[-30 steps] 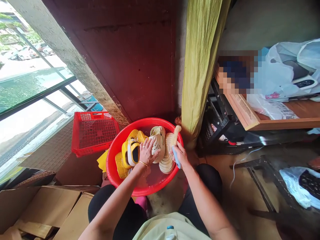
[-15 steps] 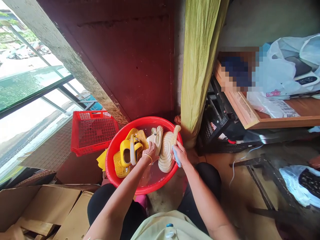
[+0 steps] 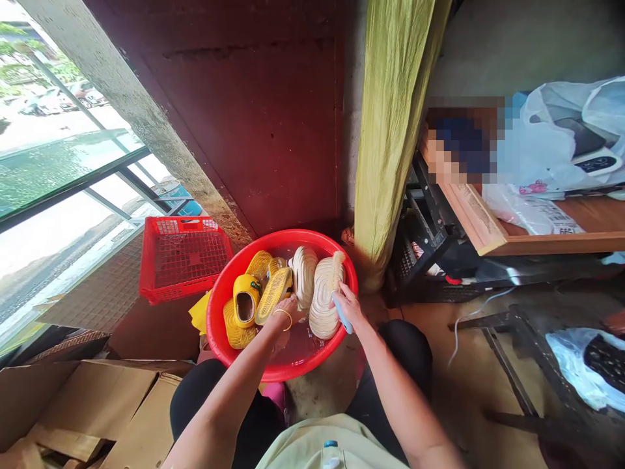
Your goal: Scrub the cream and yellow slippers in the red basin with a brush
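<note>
Right fingers (image 3: pixel 346 292) around brush handle (image 3: pixel 344 317)

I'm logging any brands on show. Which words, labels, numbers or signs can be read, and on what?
No text reads with certainty.
White package in the wooden tray: a few large dark characters, perhaps "669", too blurred to confirm; its finer print is illegible.
Yellow clog: a small dark-green mark, too small to read.
Blue-handled brush: no lettering can be made out.

The tub (image 3: pixel 303 372) is bright red. Inside, the left shoes (image 3: pixel 272 296) are yellow, and the right shoes (image 3: pixel 322 303) are cream with curvy rings on the soles (image 3: pixel 303 277). The brush (image 3: pixel 338 268) has a light blue handle (image 3: pixel 343 316). The far door (image 3: pixel 273 130) is dark red.
</note>
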A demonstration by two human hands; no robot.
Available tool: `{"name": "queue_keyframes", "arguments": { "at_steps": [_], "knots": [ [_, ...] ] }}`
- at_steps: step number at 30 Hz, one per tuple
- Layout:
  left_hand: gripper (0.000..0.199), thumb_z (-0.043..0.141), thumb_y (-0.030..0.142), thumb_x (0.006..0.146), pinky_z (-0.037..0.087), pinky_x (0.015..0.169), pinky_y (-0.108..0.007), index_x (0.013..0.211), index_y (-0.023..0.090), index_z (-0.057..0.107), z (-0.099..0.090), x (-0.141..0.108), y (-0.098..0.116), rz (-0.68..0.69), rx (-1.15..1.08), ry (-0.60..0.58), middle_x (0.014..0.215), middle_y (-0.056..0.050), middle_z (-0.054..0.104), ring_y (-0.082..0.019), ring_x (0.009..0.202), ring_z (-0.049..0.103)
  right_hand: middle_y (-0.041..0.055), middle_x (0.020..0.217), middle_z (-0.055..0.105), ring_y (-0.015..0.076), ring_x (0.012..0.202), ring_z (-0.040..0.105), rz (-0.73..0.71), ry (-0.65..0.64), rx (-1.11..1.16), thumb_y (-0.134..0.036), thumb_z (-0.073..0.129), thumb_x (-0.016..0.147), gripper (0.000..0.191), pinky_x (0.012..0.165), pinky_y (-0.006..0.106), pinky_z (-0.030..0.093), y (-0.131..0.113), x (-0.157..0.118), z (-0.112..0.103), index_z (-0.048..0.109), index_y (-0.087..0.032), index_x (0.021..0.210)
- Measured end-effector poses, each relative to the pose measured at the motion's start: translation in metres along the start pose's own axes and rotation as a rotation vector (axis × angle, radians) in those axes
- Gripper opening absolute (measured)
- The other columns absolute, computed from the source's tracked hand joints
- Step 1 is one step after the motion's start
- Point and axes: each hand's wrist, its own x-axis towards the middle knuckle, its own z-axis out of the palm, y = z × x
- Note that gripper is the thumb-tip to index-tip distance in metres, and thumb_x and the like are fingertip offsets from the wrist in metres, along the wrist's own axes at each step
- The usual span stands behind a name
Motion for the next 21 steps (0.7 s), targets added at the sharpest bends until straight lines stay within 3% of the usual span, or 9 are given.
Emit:
{"name": "queue_keyframes", "arguments": {
  "at_steps": [3,5,8,12,15,21],
  "knots": [
    [0.051,0.064,0.04,0.086,0.054,0.089,-0.039,0.129,0.012,0.057,0.007,-0.003,-0.001,-0.024,-0.002,0.008,0.115,-0.021,0.074,-0.033,0.109,0.072,-0.0014,0.067,0.069,0.0103,0.037,0.051,-0.005,-0.033,-0.02,-0.031,0.052,0.097,0.063,0.038,0.02,0.039,-0.001,0.002,0.004,0.041,-0.014,0.157],
    [0.054,0.062,0.038,0.088,0.054,0.088,-0.041,0.135,0.011,0.054,0.006,-0.007,0.003,-0.031,0.001,0.036,0.115,-0.021,0.073,-0.034,0.107,0.072,-0.0007,0.068,0.07,0.0112,0.038,0.052,-0.017,-0.062,-0.021,-0.034,0.054,0.096,0.065,0.039,0.021,0.039,-0.002,0.004,0.005,0.041,-0.014,0.157],
    [0.065,0.054,0.033,0.093,0.05,0.101,-0.045,0.153,0.013,0.038,0.001,-0.009,0.01,0.005,0.016,0.157,0.139,-0.023,0.062,-0.035,0.125,0.063,0.0004,0.069,0.071,0.0122,0.039,0.052,-0.038,-0.079,-0.009,-0.041,0.056,0.093,0.072,0.039,0.023,0.039,-0.002,0.007,0.006,0.04,-0.013,0.158],
    [0.068,0.055,0.024,0.09,0.016,0.126,-0.06,0.156,0.017,0.041,-0.007,0.002,0.009,0.2,0.111,0.312,0.164,-0.018,0.037,-0.038,0.154,0.028,0.0001,0.069,0.071,0.0122,0.039,0.052,-0.064,-0.076,0.012,-0.05,0.06,0.089,0.079,0.04,0.023,0.039,0.001,0.01,0.008,0.041,-0.014,0.157],
    [0.069,0.052,0.018,0.088,0.005,0.125,-0.067,0.156,0.018,0.042,-0.006,0.02,0.001,0.224,0.116,0.243,0.161,-0.017,0.044,-0.037,0.155,0.026,-0.0001,0.069,0.071,0.012,0.039,0.052,-0.069,-0.092,0.041,-0.05,0.06,0.088,0.082,0.039,0.023,0.038,0.004,0.012,0.008,0.04,-0.012,0.157],
    [0.075,0.047,0.003,0.082,0.005,0.124,-0.069,0.155,0.014,0.043,0.013,0.044,-0.004,0.174,0.113,0.168,0.16,-0.018,0.046,-0.039,0.155,0.025,-0.0003,0.068,0.07,0.0123,0.039,0.052,-0.095,-0.079,0.047,-0.049,0.059,0.087,0.082,0.04,0.024,0.04,0.004,0.014,0.009,0.039,-0.01,0.156]
  ]
}}
